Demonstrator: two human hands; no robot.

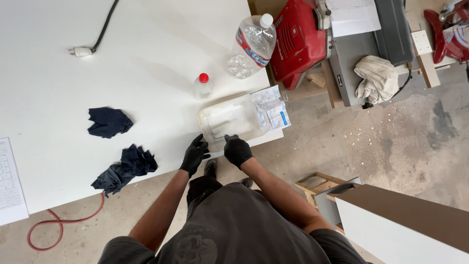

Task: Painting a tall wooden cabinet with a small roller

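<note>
Workbench [146,73], broad, white and smooth, fills my view above a dusty concrete floor [391,142], a red power tool [298,41] at its far corner. A translucent plastic jug [234,120] lies on its side at the near edge, just beyond my hands, a large crinkled water bottle [254,44] and a small red-capped one [202,85] behind it. Two dark rags [122,146] sit crumpled at left. My black-gloved left hand [194,155] rests flat, fingers spread; my right hand [237,149] presses curled fingers against the jug's near side.

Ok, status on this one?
Left hand open at table edge. Right hand touching clear flat plastic container. Small red-capped bottle just behind.
</note>
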